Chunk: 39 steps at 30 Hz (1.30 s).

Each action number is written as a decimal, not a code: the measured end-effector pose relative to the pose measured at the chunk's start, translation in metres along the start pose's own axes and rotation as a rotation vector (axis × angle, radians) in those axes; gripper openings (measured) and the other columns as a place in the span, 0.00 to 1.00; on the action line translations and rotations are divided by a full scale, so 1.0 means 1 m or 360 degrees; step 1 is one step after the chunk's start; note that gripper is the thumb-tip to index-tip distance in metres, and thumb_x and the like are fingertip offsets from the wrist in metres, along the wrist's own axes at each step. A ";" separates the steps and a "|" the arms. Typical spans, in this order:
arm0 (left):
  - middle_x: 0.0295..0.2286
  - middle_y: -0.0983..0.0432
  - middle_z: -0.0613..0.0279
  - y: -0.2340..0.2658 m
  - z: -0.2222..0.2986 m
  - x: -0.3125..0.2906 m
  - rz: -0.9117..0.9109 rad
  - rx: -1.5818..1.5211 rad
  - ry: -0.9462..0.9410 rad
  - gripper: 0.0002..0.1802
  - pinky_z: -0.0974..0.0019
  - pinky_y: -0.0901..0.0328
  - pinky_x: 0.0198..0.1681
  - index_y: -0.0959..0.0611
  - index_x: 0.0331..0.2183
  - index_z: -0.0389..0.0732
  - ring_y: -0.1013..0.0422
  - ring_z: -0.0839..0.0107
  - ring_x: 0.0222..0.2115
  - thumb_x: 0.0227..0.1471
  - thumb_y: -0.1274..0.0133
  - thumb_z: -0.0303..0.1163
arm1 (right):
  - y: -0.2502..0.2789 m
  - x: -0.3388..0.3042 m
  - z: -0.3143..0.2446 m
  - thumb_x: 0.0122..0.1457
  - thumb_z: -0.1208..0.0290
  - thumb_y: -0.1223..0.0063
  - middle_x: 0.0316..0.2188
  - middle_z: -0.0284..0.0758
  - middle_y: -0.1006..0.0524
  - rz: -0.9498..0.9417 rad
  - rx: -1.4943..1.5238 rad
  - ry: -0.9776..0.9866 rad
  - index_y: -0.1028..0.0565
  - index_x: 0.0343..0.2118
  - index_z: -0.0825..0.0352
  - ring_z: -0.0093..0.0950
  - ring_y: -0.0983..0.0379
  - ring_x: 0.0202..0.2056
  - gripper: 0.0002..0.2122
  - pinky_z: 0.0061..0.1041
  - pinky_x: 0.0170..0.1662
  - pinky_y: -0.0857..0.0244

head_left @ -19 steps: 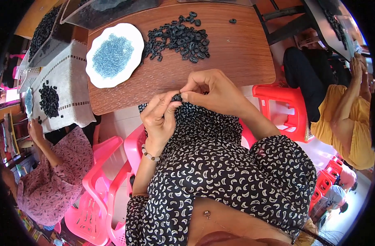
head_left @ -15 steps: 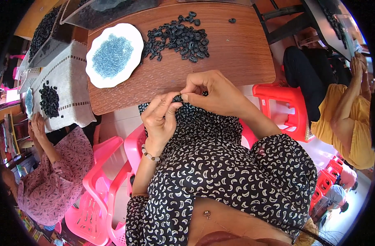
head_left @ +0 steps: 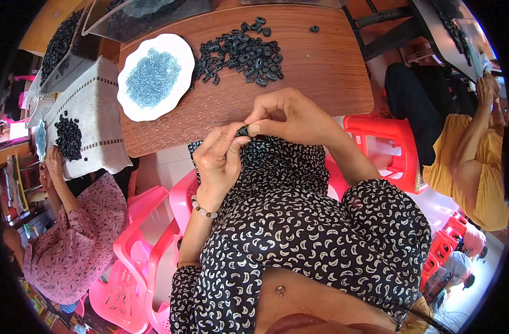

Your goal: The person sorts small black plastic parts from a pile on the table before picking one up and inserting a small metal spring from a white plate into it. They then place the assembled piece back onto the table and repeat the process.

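Between my two hands, just off the table's near edge, is a small black plastic part (head_left: 242,132). My left hand (head_left: 216,153) pinches it between thumb and fingers. My right hand (head_left: 288,119) has its thumb and fingertips closed against the part's right side; anything tiny between those fingertips is hidden. A heap of similar black parts (head_left: 249,55) lies on the brown wooden table (head_left: 321,72). Left of the heap, a white scalloped plate (head_left: 183,55) carries many small, clear bluish pieces (head_left: 153,78).
A lone black part (head_left: 314,28) lies toward the far right of the table. Clear bins (head_left: 154,19) stand at its far edge. To the left, a person in pink (head_left: 79,239) works at a cloth-covered table (head_left: 104,100). A red stool (head_left: 379,145) and a person in yellow (head_left: 455,161) are on the right.
My right fingers and thumb have shifted slightly against the black part, which stays in my left hand. The co-worker on the left has moved their hands at the cloth-covered table.
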<state>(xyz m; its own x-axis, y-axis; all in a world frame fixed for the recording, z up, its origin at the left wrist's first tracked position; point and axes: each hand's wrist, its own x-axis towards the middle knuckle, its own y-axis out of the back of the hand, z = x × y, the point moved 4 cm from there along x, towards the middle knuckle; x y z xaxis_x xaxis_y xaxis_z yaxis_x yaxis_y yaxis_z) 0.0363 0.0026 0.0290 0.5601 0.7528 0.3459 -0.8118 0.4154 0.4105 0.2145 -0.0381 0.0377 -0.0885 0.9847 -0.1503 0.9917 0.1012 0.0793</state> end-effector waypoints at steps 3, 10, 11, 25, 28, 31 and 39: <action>0.33 0.18 0.54 0.001 0.004 0.005 -0.0014 -0.0033 -0.0010 0.09 0.66 0.29 0.34 0.13 0.39 0.35 0.23 0.65 0.30 0.54 0.38 0.24 | 0.007 0.004 0.009 0.60 0.71 0.35 0.33 0.29 0.20 -0.0102 0.0296 -0.0053 0.22 0.38 0.69 0.17 0.25 0.35 0.09 0.17 0.41 0.31; 0.33 0.19 0.57 0.007 0.017 0.009 -0.0014 0.0088 -0.0106 0.12 0.64 0.31 0.38 0.12 0.40 0.38 0.25 0.63 0.35 0.50 0.36 0.26 | 0.002 0.002 0.015 0.63 0.64 0.38 0.44 0.35 0.20 -0.0316 0.0636 -0.0183 0.27 0.52 0.73 0.21 0.24 0.45 0.20 0.20 0.45 0.28; 0.33 0.21 0.58 0.009 0.021 0.011 0.0004 0.0174 -0.0118 0.12 0.63 0.31 0.40 0.12 0.39 0.39 0.26 0.62 0.37 0.49 0.36 0.26 | 0.000 0.001 0.014 0.63 0.64 0.38 0.44 0.35 0.20 -0.0318 0.0634 -0.0180 0.27 0.52 0.73 0.21 0.24 0.45 0.20 0.20 0.45 0.28; 0.34 0.25 0.60 0.012 0.033 0.013 0.0056 0.0412 -0.0358 0.14 0.53 0.34 0.49 0.11 0.38 0.41 0.30 0.52 0.47 0.45 0.35 0.27 | -0.028 -0.007 0.015 0.66 0.57 0.45 0.52 0.40 0.25 -0.0593 0.1423 -0.0094 0.29 0.57 0.76 0.27 0.27 0.53 0.26 0.33 0.58 0.32; 0.34 0.25 0.59 0.011 0.035 0.012 0.0052 0.0438 -0.0384 0.13 0.52 0.33 0.49 0.11 0.38 0.41 0.29 0.51 0.48 0.45 0.36 0.25 | -0.030 -0.010 0.016 0.66 0.57 0.44 0.51 0.40 0.24 -0.0510 0.1437 -0.0097 0.28 0.56 0.77 0.27 0.27 0.52 0.26 0.33 0.59 0.33; 0.35 0.26 0.57 0.007 0.035 0.013 0.0029 0.0559 -0.0437 0.13 0.52 0.33 0.48 0.12 0.37 0.40 0.29 0.51 0.47 0.45 0.36 0.24 | -0.035 -0.006 0.024 0.66 0.57 0.44 0.49 0.40 0.23 -0.0496 0.1418 -0.0046 0.28 0.55 0.77 0.26 0.26 0.51 0.26 0.32 0.59 0.32; 0.33 0.25 0.60 0.008 0.014 0.015 0.0134 0.0202 -0.0189 0.14 0.53 0.33 0.49 0.11 0.36 0.42 0.28 0.53 0.45 0.41 0.31 0.30 | -0.020 -0.007 0.026 0.67 0.52 0.47 0.45 0.38 0.21 -0.0322 0.1391 -0.0286 0.27 0.54 0.75 0.26 0.23 0.48 0.27 0.30 0.53 0.26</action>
<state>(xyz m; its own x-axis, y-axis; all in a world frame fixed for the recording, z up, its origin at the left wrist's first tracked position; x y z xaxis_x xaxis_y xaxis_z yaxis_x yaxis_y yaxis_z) 0.0401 0.0099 0.0489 0.5129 0.7135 0.4773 -0.8332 0.2801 0.4767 0.1976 -0.0503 0.0116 -0.3251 0.9155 -0.2369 0.6827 0.0538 -0.7287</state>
